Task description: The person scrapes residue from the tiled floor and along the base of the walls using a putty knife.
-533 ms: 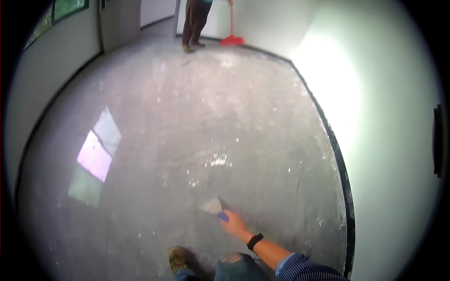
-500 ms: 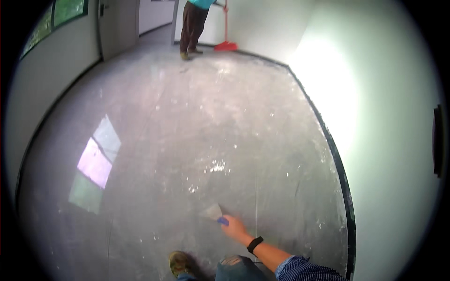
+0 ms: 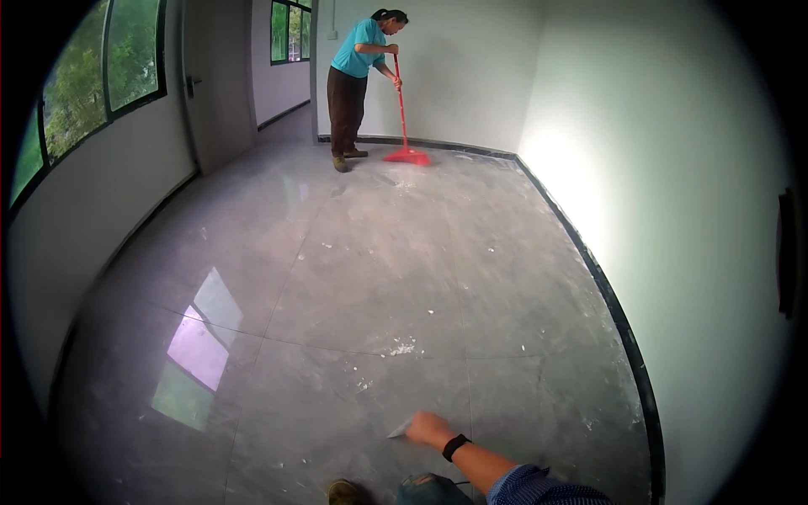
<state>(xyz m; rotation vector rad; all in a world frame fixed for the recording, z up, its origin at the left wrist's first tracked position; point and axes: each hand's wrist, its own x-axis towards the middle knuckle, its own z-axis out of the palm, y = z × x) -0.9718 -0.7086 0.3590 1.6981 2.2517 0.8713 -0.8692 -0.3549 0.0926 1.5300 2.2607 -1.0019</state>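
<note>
My right hand (image 3: 430,430), with a dark band on its wrist, is closed round a putty knife (image 3: 401,430). Its flat pale blade shows low over the grey floor, pointing to the left. The hand covers the handle. Whether the blade touches the floor I cannot tell. White crumbs (image 3: 403,346) lie in a small patch beyond the blade, with more bits scattered around. My left hand is out of view. Part of my shoe (image 3: 343,491) and my knee (image 3: 431,490) show at the lower edge.
A person in a blue-green shirt (image 3: 359,55) stands by the far wall, both hands on a red broom (image 3: 406,156). A dark skirting strip (image 3: 619,316) runs along the right wall. On the left are windows (image 3: 77,80) and a door (image 3: 217,84).
My view has tilted up, so the person's upper body and the windows now show. The putty knife has turned in my right hand; its blue handle is now hidden.
</note>
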